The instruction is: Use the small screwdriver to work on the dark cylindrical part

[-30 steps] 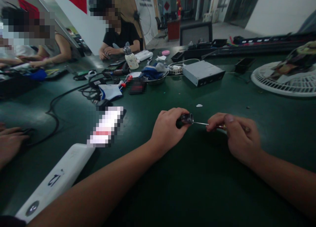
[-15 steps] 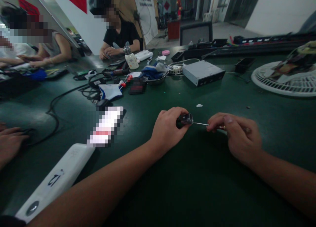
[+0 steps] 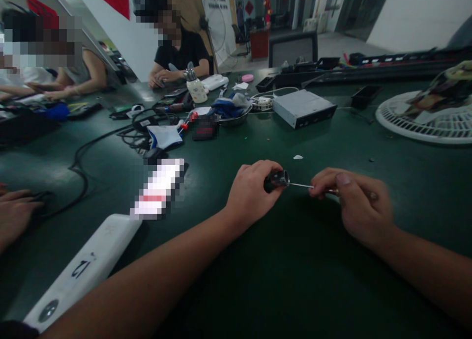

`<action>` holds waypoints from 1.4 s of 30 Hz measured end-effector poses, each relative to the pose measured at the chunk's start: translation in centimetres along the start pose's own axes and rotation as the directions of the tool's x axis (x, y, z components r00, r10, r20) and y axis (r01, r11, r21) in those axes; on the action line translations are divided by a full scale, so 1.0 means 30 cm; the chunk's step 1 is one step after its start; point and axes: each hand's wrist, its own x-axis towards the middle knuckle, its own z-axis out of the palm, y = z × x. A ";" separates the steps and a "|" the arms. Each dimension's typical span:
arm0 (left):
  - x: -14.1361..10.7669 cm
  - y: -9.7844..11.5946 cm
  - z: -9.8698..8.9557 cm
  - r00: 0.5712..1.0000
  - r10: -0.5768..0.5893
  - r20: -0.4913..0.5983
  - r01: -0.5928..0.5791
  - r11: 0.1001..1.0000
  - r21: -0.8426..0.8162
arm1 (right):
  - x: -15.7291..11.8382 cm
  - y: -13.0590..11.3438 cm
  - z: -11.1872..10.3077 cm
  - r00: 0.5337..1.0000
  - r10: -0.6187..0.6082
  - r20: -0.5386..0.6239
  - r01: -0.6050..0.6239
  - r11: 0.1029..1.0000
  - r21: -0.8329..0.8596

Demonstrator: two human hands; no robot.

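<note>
My left hand [image 3: 250,189] is closed around a short dark cylinder [image 3: 277,180] with a shiny, hollow-looking end that faces right. Most of the cylinder is hidden in my palm. My right hand [image 3: 356,201] grips a thin screwdriver [image 3: 334,191] by its handle, thumb on top. Its slim metal shaft points left, with the tip at or just inside the cylinder's open end; exactly how deep I cannot tell. Both hands are low over the dark green table [image 3: 295,280].
Left of my forearm lie a long white device [image 3: 84,270] and a lit phone [image 3: 158,189]. Further back are a grey disc drive [image 3: 304,108], a bowl with cloth [image 3: 234,110], cables [image 3: 136,132] and a white fan grille [image 3: 424,127]. Another person's hand [image 3: 16,211] rests at far left.
My right hand and the screwdriver have shifted very slightly right. My left hand keeps its grip on the cylinder, almost unmoved.
</note>
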 end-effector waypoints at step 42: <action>0.001 0.007 -0.001 1.000 0.010 0.016 -0.010 1.000 -0.002 | 0.003 0.001 0.006 0.996 0.059 -0.064 -0.061 0.998 -0.027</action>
